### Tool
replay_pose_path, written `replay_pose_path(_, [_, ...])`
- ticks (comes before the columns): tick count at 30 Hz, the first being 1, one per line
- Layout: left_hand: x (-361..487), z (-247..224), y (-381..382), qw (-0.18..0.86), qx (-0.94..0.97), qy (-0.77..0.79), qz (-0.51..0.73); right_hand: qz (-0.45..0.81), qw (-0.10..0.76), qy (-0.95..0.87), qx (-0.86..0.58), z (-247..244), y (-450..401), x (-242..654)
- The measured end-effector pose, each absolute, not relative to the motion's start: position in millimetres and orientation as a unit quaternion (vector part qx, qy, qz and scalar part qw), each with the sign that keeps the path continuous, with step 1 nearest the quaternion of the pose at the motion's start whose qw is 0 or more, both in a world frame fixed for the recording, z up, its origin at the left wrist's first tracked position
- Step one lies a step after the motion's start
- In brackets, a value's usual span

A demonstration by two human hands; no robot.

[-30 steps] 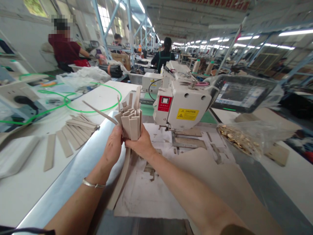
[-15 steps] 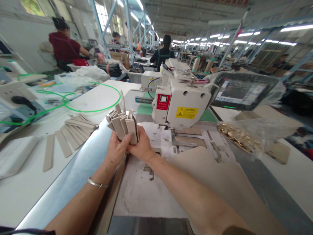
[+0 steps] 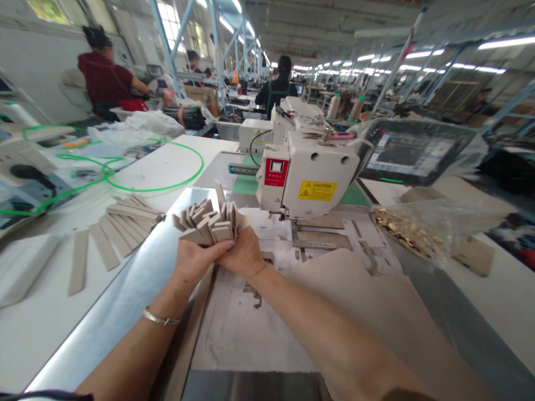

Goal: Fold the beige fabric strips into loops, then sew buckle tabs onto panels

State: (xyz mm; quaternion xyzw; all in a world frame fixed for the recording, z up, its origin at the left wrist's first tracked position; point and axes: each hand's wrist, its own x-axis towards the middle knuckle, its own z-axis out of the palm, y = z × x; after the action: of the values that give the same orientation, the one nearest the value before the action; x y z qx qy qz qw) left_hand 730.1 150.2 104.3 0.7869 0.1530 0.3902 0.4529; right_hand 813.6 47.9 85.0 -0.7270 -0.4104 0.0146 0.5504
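On the left I see a white table (image 3: 29, 345) with loose beige strips (image 3: 103, 248) spread across it in a rough fan. Next, my left hand (image 3: 194, 259), a bracelet (image 3: 159, 319) at its wrist, is wrapped around 1 bundle of strips (image 3: 204, 229), the tops sticking out unevenly. My right hand (image 3: 244, 253) grips that same bundle from its right side, so 2 hands hold it, left of the sewing machine (image 3: 321, 161). Farther right I see a screen (image 3: 407, 150), then a clear bag (image 3: 438, 234) with gold-coloured bits.
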Motion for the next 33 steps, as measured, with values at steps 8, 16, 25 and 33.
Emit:
replay_pose_path(8, [730.8,104.3,151.8,0.506,0.768,0.12,0.373,0.106,0.576,-0.447,-0.676,81.1,49.4,824.9])
replay_pose_path(16, [729.1,113.7,156.9,0.505,0.835,0.104,0.193,0.097,0.669,-0.416,-0.608,74.0,61.4,816.3])
replay_pose_path(25, [710.4,134.7,180.7,0.474,0.85,0.151,0.171,0.175,0.753,-0.26,-0.579,100.8,58.3,821.4])
replay_pose_path(33, [705.1,108.1,176.3,0.508,0.837,0.153,0.135,0.217,0.737,-0.261,-0.585,108.8,50.1,828.6])
